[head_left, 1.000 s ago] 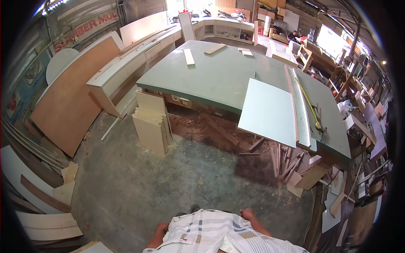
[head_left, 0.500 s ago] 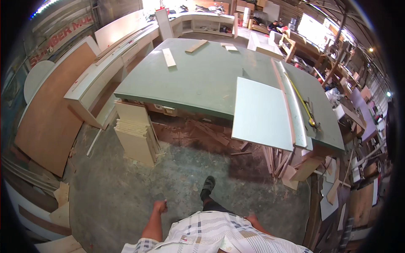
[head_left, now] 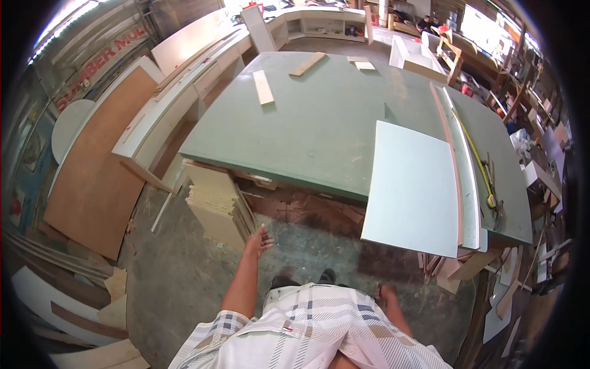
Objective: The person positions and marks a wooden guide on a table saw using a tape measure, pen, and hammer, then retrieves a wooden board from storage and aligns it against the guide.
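My left hand is held out in front of me, its fingers apart and empty. It is nearest to the stack of pale boards standing under the left front of the green-topped worktable, and no contact shows. My right hand hangs low beside my body, its fingers curled in and nothing visible in them. Ahead of it a pale blue-white panel lies on the table and juts past the front edge. Along its right side run a brown strip and a long white strip.
A yellow tape measure lies at the table's right. Short wood pieces rest towards its back left. White cabinets and a brown panel stand at left. Scrap wood lies below the right front. A person is far back.
The table is nearer and appears farther right, and the panel has shifted right with it. My left hand has risen forward and its fingers have spread. The right hand has come more into view.
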`<act>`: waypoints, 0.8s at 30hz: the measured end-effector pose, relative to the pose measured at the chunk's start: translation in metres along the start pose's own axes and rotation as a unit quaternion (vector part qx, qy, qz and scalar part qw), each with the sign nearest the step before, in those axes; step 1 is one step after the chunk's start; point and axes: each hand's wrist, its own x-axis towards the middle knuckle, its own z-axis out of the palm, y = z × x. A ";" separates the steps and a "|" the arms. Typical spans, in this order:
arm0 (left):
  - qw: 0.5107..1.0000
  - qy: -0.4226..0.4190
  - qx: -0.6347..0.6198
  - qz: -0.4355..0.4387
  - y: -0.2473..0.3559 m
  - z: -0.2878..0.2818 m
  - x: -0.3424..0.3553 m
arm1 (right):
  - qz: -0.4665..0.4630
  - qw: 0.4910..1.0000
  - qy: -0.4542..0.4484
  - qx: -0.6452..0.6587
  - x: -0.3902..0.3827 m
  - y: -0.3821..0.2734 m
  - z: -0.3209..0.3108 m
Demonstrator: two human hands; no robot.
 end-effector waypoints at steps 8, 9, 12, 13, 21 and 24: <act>0.995 -0.031 -0.096 -0.017 0.086 0.043 0.094 | -0.036 0.987 0.086 0.129 -0.022 -0.037 0.002; 0.992 -0.035 -0.116 -0.026 0.095 0.050 0.105 | 0.019 0.984 0.069 0.163 -0.014 -0.011 -0.010; 0.988 0.011 -0.154 -0.021 0.116 0.067 0.132 | -0.122 0.859 0.210 -0.450 -0.039 0.066 -0.002; 0.984 0.032 -0.174 -0.026 0.122 0.071 0.141 | -0.077 0.898 0.327 -0.285 -0.046 0.103 0.006; 0.976 0.029 -0.218 0.002 0.168 0.064 0.196 | -0.029 0.949 0.174 -0.262 -0.133 0.098 0.111; 0.986 0.109 -0.129 -0.002 0.163 0.085 0.213 | -0.019 0.947 0.205 -0.247 -0.113 0.090 0.136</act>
